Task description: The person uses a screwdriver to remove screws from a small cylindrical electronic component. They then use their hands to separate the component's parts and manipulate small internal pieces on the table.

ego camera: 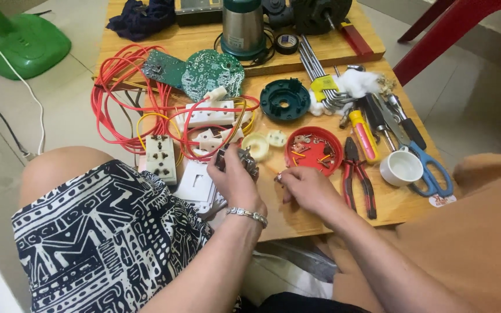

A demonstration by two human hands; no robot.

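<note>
Starting over on the left, a tangle of red and orange wire [117, 93] is sprawling across the wooden table [389, 203], looping around a green circuit board [213, 72] and a couple of white socket faceplates [161, 157]. Nothing there is being touched.

Moving in, the left hand [236, 179] is curling around a small dark electrical part with metal bits [240, 159], sitting just above the table edge, near the little cream plastic ring [256, 145]. The fingers are wrapping it fairly tightly, so it's half hidden and I can't tell exactly what it is. My guess is it's light and rigid, with thin metal tabs that'd bend if squeezed, so gripping the solid body from the sides like this looks sensible.

Next, the right hand [308, 188] is pinching something tiny and shiny [278, 177] between thumb and fingertip, probably a screw or contact, though it's too small to say. That'd be slippery and easy to drop, so fingertips only.

Just beyond is the red round lid [314, 150] holding loose screws and small bits. Further right: red-handled pliers [358, 179], a yellow screwdriver [363, 134], a white cup [401, 168], and blue-handled scissors [430, 168] all lying close together.
</note>
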